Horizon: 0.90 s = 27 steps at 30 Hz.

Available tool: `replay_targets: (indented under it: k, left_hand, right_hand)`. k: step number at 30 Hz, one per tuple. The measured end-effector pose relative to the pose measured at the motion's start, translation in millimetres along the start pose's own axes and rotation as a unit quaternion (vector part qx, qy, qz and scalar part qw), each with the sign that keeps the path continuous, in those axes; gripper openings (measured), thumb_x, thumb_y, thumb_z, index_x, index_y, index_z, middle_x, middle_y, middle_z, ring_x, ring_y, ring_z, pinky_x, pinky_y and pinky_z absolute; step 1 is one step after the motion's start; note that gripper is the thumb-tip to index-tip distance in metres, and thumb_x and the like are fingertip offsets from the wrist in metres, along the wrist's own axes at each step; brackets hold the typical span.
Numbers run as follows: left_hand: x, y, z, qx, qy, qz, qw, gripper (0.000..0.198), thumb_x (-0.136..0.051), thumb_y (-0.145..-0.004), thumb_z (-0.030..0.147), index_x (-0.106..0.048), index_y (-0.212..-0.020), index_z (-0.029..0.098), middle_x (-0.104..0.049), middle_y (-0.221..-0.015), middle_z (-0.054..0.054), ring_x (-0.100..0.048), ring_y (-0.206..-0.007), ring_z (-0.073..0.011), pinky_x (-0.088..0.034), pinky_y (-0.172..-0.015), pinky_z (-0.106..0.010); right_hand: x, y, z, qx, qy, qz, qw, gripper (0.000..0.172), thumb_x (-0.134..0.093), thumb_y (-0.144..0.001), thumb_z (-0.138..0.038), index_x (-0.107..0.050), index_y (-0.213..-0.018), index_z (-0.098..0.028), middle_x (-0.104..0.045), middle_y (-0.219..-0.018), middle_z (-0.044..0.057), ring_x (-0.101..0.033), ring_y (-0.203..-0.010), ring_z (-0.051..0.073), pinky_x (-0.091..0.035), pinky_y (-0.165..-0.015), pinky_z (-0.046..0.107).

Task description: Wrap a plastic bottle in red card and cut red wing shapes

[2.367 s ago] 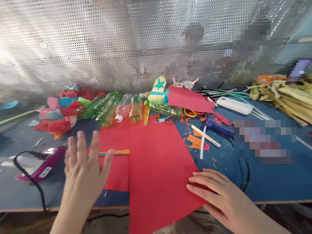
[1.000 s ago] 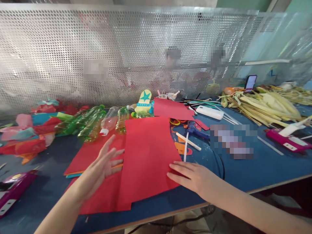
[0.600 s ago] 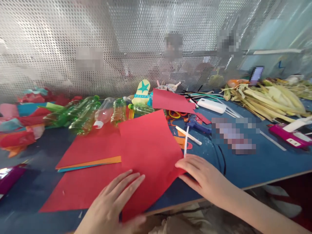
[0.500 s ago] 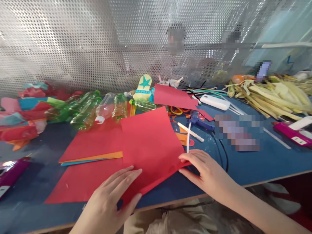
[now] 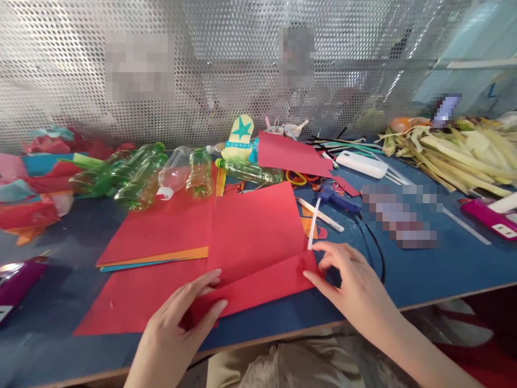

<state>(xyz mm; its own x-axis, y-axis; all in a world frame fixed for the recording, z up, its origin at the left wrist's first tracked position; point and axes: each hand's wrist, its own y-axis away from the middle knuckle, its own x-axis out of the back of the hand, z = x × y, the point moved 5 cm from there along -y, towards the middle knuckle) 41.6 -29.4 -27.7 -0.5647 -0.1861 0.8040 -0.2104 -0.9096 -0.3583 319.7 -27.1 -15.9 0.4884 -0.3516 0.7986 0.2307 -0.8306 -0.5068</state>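
A sheet of red paper lies in front of me with its near edge folded up into a long flap. My left hand has the flap's left end between thumb and fingers. At the right end, my right hand pinches the flap's corner. Under and left of this sheet are more red sheets, with an orange sheet and a blue sheet showing at one edge. A blue glue gun with a white glue stick lies just beyond my right hand.
Several green plastic bottles and a clear bottle lie behind the sheets. Crumpled coloured paper is at left, dried corn husks at far right. Purple devices sit at both sides. A perforated metal panel stands behind the blue table.
The near edge of the red sheet has been turned up and over, so a broad flap now faces me. Both hands still hold the sheet's near edge.
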Motion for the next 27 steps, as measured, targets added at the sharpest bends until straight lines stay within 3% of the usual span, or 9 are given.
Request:
replay_targets:
  k: [6, 13, 17, 23, 27]
  left_hand:
    - [-2.9, -7.1, 2.0, 0.055, -0.023, 0.006, 0.998, 0.038, -0.056, -0.085, 0.050, -0.053, -0.120, 0.034, -0.074, -0.086, 0.003, -0.073, -0.076, -0.0196, -0.058, -0.073, -0.028]
    - [1.8, -4.2, -2.0, 0.067, -0.042, 0.004, 0.997, 0.043, -0.051, -0.087, 0.050, -0.047, -0.127, 0.034, -0.070, -0.109, -0.001, -0.071, -0.089, -0.0219, -0.059, -0.073, -0.029]
    - [1.7, -1.0, -3.3, 0.079, -0.053, 0.018, 0.995, 0.041, -0.053, -0.087, 0.049, -0.051, -0.124, 0.033, -0.070, -0.094, 0.002, -0.071, -0.078, -0.0202, -0.058, -0.071, -0.030]
    - [-0.6, -0.4, -8.0, 0.017, -0.034, 0.011, 0.999, 0.027, -0.054, -0.087, 0.046, -0.061, -0.109, 0.032, -0.072, -0.100, 0.003, -0.069, -0.093, -0.0203, -0.058, -0.080, -0.029]
    - [-3.5, 2.6, -20.0, -0.018, -0.063, -0.008, 0.998, 0.024, -0.056, -0.086, 0.043, -0.064, -0.107, 0.034, -0.073, -0.102, 0.003, -0.067, -0.101, -0.0208, -0.059, -0.080, -0.029]
  right_hand:
    - [2.0, 4.2, -4.8, -0.041, -0.024, -0.001, 0.999, 0.015, -0.046, -0.094, -0.019, -0.048, -0.108, -0.021, -0.063, -0.068, 0.001, -0.063, -0.078, 0.022, -0.050, -0.068, 0.032]
    - [-7.3, 7.5, -4.2, -0.060, 0.021, -0.008, 0.998, 0.016, -0.041, -0.096, -0.021, -0.058, -0.096, -0.021, -0.067, -0.080, 0.005, -0.061, -0.072, 0.022, -0.048, -0.062, 0.032]
    - [-11.0, 8.3, -0.9, -0.076, 0.043, -0.005, 0.996, 0.019, -0.041, -0.098, -0.027, -0.059, -0.096, -0.020, -0.064, -0.073, 0.004, -0.060, -0.069, 0.021, -0.045, -0.060, 0.031]
    - [-12.4, 6.3, -1.2, -0.073, 0.070, 0.007, 0.995, 0.027, -0.038, -0.100, -0.035, -0.059, -0.092, -0.020, -0.060, -0.064, 0.001, -0.057, -0.062, 0.020, -0.041, -0.056, 0.029]
    - [-13.6, 6.1, -0.6, -0.074, 0.068, 0.002, 0.995, 0.028, -0.040, -0.100, -0.034, -0.063, -0.093, -0.019, -0.063, -0.069, 0.003, -0.057, -0.065, 0.021, -0.041, -0.058, 0.030]
